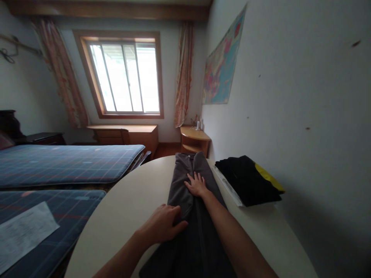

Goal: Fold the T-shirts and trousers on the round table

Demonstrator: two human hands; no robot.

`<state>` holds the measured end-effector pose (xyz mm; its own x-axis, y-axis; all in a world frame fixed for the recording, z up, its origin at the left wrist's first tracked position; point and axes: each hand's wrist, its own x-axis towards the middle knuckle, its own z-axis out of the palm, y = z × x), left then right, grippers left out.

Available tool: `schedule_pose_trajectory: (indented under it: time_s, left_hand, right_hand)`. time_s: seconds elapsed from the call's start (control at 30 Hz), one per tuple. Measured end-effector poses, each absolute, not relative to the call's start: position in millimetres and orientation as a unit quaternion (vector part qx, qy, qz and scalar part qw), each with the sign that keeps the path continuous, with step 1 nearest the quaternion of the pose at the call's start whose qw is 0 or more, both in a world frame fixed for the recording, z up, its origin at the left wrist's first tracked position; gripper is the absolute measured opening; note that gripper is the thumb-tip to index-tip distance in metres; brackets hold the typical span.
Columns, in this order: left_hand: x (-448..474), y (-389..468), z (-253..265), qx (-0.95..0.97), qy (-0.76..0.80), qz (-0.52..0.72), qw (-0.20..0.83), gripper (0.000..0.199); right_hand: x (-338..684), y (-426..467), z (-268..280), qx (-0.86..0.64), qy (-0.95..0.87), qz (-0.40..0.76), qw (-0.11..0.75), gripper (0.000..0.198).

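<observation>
A long dark grey garment [199, 227] lies lengthwise on the cream round table [136, 185], folded narrow, with a seam running down its middle. Its exact kind is not clear; a small pale label shows at the far end. My right hand [197, 186] rests flat on its upper half, fingers spread. Nearer to me, my left hand [162, 224] is at the garment's left edge, its fingers curled on the cloth and its thumb apart, lying across the fabric. The left fingertips are partly hidden. Beneath that hand the cloth forms a curved fold.
To the right, a folded black and yellow cloth [246, 179] lies on a clear plastic bag [228, 187] near the wall. Beds with plaid mattresses [66, 162] stand left, one bearing a printed sheet [27, 233]. Beyond are a desk [143, 133] and a corner shelf [195, 133].
</observation>
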<state>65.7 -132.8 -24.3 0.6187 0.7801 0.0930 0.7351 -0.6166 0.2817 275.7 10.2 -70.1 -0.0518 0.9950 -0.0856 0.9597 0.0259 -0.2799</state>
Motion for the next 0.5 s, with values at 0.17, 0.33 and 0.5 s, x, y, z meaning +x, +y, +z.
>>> schedule_pose_trajectory:
  time_s: [0.17,0.33,0.5]
  left_hand:
    - [58.3,-143.4,-18.7,0.885,0.401,0.068,0.225,0.041]
    - [60.8,-148.0,-14.8,0.857,0.307,0.06,0.41,0.045]
    - [66.8,-148.3,-22.8,0.741,0.187,-0.02,0.644,0.051]
  right_hand:
    - [292.3,-28.1,-70.9,-0.608,-0.776,0.145,0.085,0.07]
    - [310.8,-87.0,-55.0,-0.554,-0.805,0.202,0.068,0.071]
    - [322.3,-140.4,-35.3,-0.508,-0.824,0.241,0.068,0.061]
